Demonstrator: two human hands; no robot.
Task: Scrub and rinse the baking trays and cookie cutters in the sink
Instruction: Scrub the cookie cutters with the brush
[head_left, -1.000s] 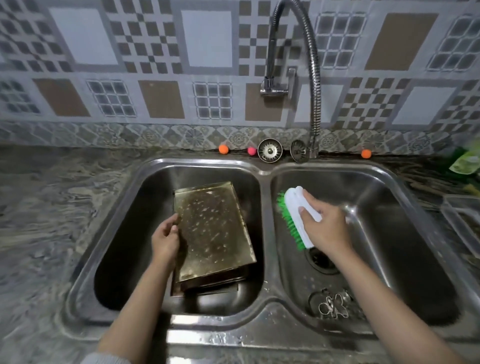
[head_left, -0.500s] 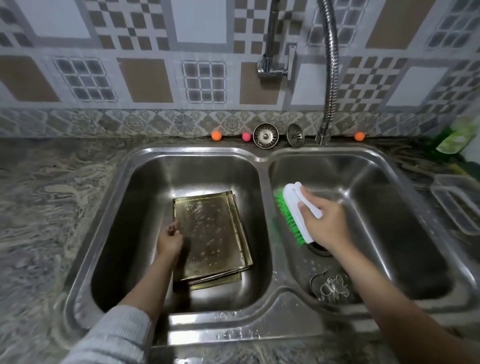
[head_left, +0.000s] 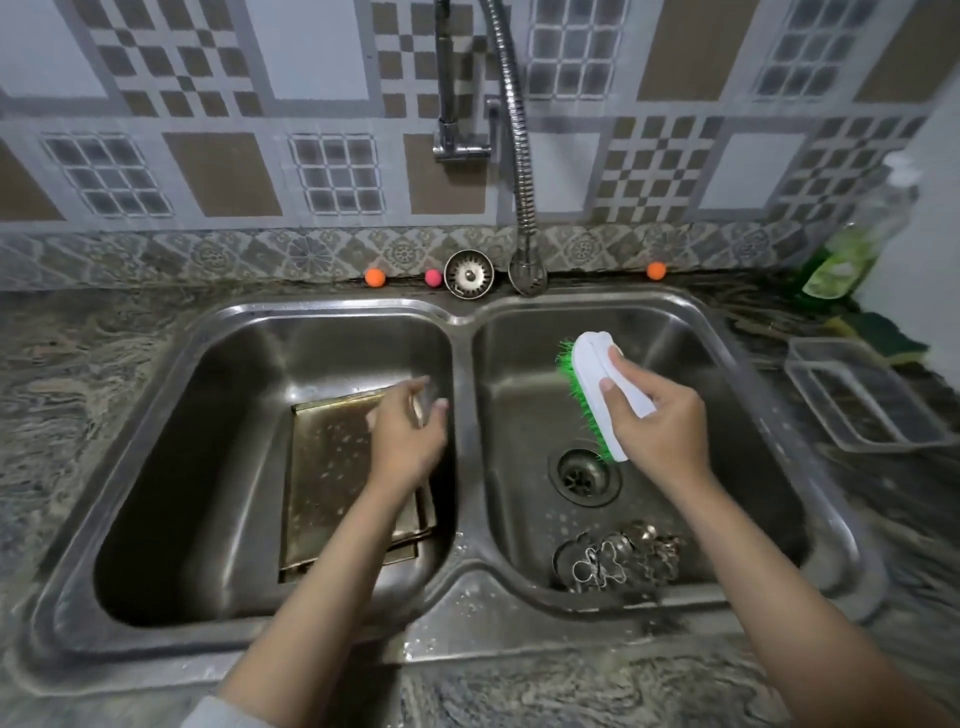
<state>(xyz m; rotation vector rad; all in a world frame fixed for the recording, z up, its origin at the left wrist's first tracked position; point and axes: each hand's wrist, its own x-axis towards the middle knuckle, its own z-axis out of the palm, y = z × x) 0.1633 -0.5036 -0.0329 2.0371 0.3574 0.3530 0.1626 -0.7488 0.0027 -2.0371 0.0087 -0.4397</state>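
Your left hand (head_left: 408, 436) has left the stacked brass-coloured baking trays' (head_left: 332, 467) left edge, now hovering loosely curled and empty (motion-blurred). Your right hand (head_left: 657, 423) still grips the white green-bristled scrubbing brush (head_left: 597, 395); scrubbing not begun.

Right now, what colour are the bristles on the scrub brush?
Bright green bristles under a white handle; the head view shows the scrub brush best.

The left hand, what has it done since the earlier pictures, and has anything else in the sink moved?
The left hand let go of the left edge of the baking trays and moved across to their far right corner; its fingers are blurred, so whether they grip is unclear. The top tray, tilted up a second ago, now lies flat. The right hand still holds the scrub brush over the right basin, and the cookie cutters have not moved.
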